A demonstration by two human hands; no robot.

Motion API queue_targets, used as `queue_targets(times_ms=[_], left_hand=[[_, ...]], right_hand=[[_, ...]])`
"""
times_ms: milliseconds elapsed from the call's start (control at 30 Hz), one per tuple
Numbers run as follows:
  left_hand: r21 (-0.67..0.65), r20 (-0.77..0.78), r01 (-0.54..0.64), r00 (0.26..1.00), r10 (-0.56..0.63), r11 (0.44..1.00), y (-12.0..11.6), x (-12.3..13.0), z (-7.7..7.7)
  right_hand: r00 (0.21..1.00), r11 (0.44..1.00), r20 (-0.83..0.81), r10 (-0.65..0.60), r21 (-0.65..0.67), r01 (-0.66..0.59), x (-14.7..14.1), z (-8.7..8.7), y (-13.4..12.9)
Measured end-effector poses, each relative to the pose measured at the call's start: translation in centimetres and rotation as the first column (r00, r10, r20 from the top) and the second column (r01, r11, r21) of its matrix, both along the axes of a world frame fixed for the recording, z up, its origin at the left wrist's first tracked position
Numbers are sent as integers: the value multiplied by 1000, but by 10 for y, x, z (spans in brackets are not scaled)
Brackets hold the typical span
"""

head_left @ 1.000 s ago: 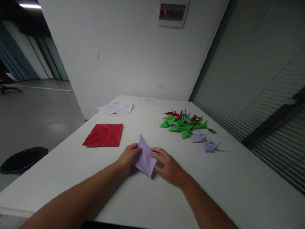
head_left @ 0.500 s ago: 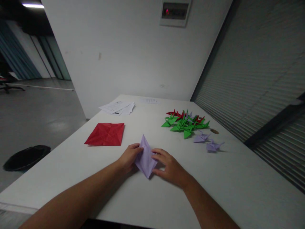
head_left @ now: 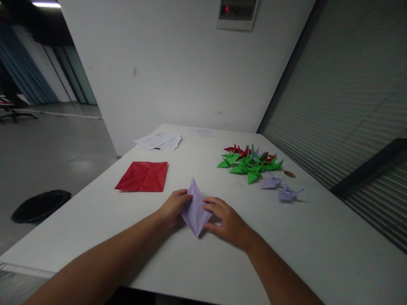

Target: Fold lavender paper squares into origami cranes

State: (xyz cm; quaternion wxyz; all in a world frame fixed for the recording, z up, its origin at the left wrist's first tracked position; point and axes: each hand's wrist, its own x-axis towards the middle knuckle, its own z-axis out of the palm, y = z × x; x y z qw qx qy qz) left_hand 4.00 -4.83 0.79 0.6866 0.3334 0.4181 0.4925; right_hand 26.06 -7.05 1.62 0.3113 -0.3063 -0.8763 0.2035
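Note:
A lavender sheet of origami paper [head_left: 196, 212], folded into a long diamond, is between my hands near the front of the white table [head_left: 152, 245]. My left hand [head_left: 174, 207] grips its left corner, thumb on top and the other fingers hidden beneath. On the opposite side, my right hand [head_left: 225, 220] has its fingers apart and curved around the right corner, with fingertips touching the edge. Creased red paper [head_left: 142, 176] lies to the left. Two lavender paper cranes [head_left: 271, 182] rest at the right, beside a pile of green and red cranes [head_left: 244, 163].
Printed sheets [head_left: 159, 141] lie toward the back left of the table, and another sheet [head_left: 202, 132] is by the wall. A round hole [head_left: 289, 174] is near the right edge, beside the window blinds [head_left: 337, 123]. A black-lined bin [head_left: 41, 206] stands on the floor at left.
The view has shifted slightly, so the scene sits a little further right. My hands and the lavender paper hold nearly the same pose.

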Motion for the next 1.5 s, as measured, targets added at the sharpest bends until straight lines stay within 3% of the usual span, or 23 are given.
queue_targets(times_ms=[767, 1300, 1500], left_hand=[[0, -33, 37, 999, -37, 999, 1, -1, -1], [-82, -10, 95, 995, -96, 992, 4, -5, -7], [-81, -10, 119, 993, -120, 990, 2, -2, -6]], right_hand=[[999, 998, -28, 30, 64, -28, -2, 3, 1], [983, 938, 176, 59, 326, -115, 6, 1, 12], [994, 956, 106, -25, 294, -7, 4, -8, 10]])
